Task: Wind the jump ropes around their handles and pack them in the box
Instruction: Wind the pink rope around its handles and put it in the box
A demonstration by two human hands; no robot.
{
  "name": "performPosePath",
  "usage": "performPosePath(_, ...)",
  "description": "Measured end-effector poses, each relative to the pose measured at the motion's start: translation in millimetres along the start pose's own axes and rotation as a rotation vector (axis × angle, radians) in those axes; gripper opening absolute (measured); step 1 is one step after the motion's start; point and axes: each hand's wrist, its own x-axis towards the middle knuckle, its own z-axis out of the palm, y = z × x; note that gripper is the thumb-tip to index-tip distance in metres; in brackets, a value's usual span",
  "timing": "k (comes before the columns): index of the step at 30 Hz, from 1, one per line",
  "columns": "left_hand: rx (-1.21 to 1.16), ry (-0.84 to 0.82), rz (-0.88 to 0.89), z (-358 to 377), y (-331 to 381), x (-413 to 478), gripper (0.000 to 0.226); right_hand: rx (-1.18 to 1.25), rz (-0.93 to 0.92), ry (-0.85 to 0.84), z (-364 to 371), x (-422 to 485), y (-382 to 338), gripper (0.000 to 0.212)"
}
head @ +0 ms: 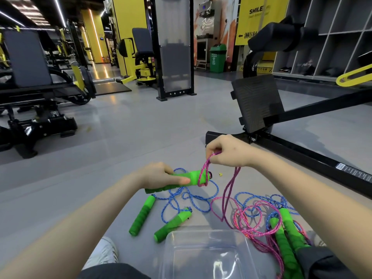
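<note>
- Near the lower left, a white shoe (104, 252) rests on the grey floor (141, 137); dark clothing cuts off its lower part.
- Two loose green handles (143, 215) lie on the floor, joined by a tangled blue rope (181, 198) that spreads out behind them.
- The left hand (161, 175) is raised above that tangle. Its fingers are curled round a green handle bundle (193, 178), with one finger stretched along it. The hand hides whether it holds one handle or two.
- The clear plastic box (169, 250) sits at the bottom centre, just beside the nearer loose handle. Its near side is cut off by the frame edge. All the ropes and handles lie outside it.
- The right hand (227, 151) is up and to the right of the bundle, and its fingers pinch a loop of pink rope (229, 190). The rope wraps round the bundle's end, and another stretch hangs to a pile on the floor.
- To the right of the box, a pair of green handles (285, 238) lies side by side among pink and blue coils. A dark trouser leg (322, 262) hides their lower ends.
- Far right, grey cubby shelves (332, 37) hold dark items too small to make out.
</note>
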Motion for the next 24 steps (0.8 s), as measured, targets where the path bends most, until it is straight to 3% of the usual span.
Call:
performPosePath(4, -0.153, -0.085, 0.122, -6, 12, -7, 0.06, 0.25, -0.006, 0.016, 1, 1, 13, 0.022)
performPosePath(6, -0.23, -0.153, 0.179, -9, 18, -11, 0.075, 0.452, 0.034, 0.025, 4, 0, 19, 0.028)
performPosePath(9, -0.393, -0.248, 0.238, -13, 27, -18, 0.048, 0.831, 0.113, 0.014, 6, -4, 37, 0.037)
performPosePath(12, -0.498, -0.292, 0.278, -18, 31, -23, 0.046, 1.094, 0.154, -0.109, 16, -9, 53, 0.031)
performPosePath(15, -0.605, -0.317, 0.278, -15, 34, -21, 0.049, 1.067, 0.141, -0.164, 33, -11, 54, 0.026)
performPosePath(21, -0.783, -0.106, 0.13, -18, 34, -15, 0.06, 0.821, 0.127, -0.085, 43, -1, 29, 0.019)
performPosePath(24, -0.776, -0.036, 0.036, -18, 29, -13, 0.064, 0.629, 0.16, -0.168, 39, -2, 22, 0.015)
